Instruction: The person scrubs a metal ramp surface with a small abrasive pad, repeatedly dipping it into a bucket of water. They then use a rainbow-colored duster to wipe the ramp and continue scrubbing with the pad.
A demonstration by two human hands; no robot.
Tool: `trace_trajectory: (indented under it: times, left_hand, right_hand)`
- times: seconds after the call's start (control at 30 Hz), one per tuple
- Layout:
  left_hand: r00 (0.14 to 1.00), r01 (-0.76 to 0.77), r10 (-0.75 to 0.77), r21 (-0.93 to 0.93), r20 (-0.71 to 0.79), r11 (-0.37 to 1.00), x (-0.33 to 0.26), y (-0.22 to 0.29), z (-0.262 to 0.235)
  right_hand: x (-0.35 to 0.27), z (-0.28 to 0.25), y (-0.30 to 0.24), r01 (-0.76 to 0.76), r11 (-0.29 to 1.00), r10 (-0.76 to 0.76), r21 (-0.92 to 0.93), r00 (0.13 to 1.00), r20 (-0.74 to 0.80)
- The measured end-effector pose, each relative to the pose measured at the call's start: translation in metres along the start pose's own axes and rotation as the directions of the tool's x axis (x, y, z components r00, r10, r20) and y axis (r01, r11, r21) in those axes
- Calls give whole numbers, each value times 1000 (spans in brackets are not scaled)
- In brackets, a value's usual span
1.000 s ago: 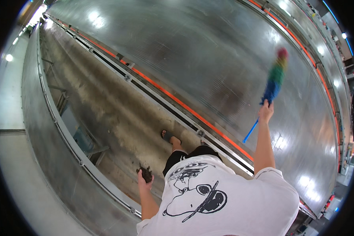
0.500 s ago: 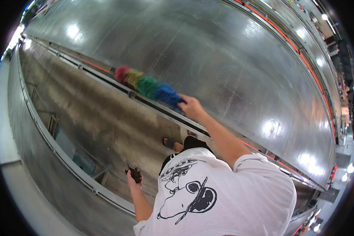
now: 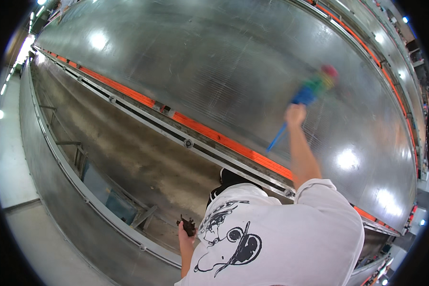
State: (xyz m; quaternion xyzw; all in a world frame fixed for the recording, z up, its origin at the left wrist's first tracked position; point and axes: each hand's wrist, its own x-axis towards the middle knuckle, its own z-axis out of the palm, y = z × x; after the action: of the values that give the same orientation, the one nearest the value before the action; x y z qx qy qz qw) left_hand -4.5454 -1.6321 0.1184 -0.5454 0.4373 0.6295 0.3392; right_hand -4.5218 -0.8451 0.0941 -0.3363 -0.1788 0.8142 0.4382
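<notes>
Our right hand point(image 3: 295, 114) grips a blurred rainbow duster point(image 3: 314, 88) against the far metal wall point(image 3: 214, 62); our left hand point(image 3: 186, 233), near, clutches a small dark clump point(image 3: 188, 224).

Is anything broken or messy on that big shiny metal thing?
Nothing looks broken or spilled. The metal sheet lies flat and shiny, with only faint streaks and lamp glare. The right hand holds a rainbow duster, blurred. The left hand holds a small dark clump; what it is, I cannot tell.

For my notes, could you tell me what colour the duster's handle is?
Blue; the duster handle shows best in the head view.
</notes>
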Motion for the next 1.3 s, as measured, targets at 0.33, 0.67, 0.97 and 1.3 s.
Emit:
trace_trajectory:
  times: [0.33, 0.67, 0.97, 1.3]
  left_hand:
    - [937, -333, 340, 90, -77, 939, -61, 140, 79]
    - [941, -290, 322, 248, -102, 924, -67, 134, 103]
    - [925, -259, 291, 154, -245, 954, -77, 120, 73]
    - [936, -289, 304, 109, -175, 951, -80, 142, 89]
  right_hand:
    - [-146, 273, 185, 391, 303, 444, -869, 749, 491]
    - [159, 225, 44, 228, 238, -690, -944, 723, 1]
    - [-25, 361, 324, 632, 13, 375, -775, 716, 589]
    - [-5, 333, 176, 242, 283, 55, -928, 962, 268]
